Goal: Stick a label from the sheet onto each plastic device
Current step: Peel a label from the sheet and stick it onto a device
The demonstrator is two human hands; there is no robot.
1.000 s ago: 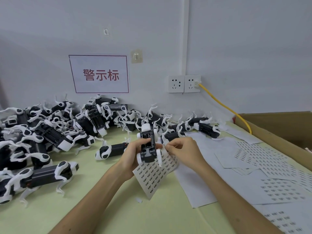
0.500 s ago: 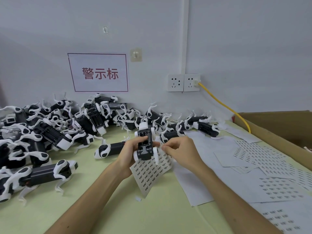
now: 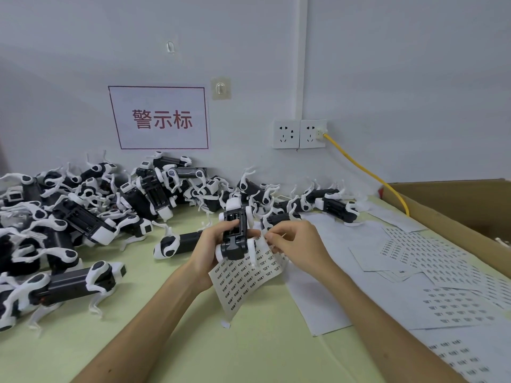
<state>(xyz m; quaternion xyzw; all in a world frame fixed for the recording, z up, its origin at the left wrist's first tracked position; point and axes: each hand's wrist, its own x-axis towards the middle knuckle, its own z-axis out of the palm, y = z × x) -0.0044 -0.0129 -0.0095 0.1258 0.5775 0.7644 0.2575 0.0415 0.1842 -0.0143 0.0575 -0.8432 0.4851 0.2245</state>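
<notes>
The device point(image 3: 235, 236), a black body with white legs, is held above the tabletop point(image 3: 249, 349) with its underside facing the camera.

**Surroundings, relative to the device**
- Left and behind: a pile of devices point(image 3: 83, 217) of the same type, stacked against the wall.
- Just left, behind the wrist: a single unit point(image 3: 177, 243) lying on its side.
- Right: loose sheets point(image 3: 442, 272) spread flat and overlapping, some printed with rows of labels.
- Far right: a cardboard box point(image 3: 456, 211).
- Above, on the wall: a sign point(image 3: 159, 117) with red characters, a hook point(image 3: 220, 88) and a double socket point(image 3: 300, 134). A yellow cable point(image 3: 365, 171) runs from the socket down toward the box.

**Obstructions**
- The device and both hands cover the upper part of the label sheet point(image 3: 246, 283).

**Grip**
- Left hand point(image 3: 208, 244): fingers curled round the device body, thumb laid across its underside. The label sheet hangs beneath the device from this same grip.
- Right hand point(image 3: 297, 244): thumb and forefinger pressed together at the sheet's upper right edge, just beside a white leg. It cannot be told whether a single label sits between them.
</notes>
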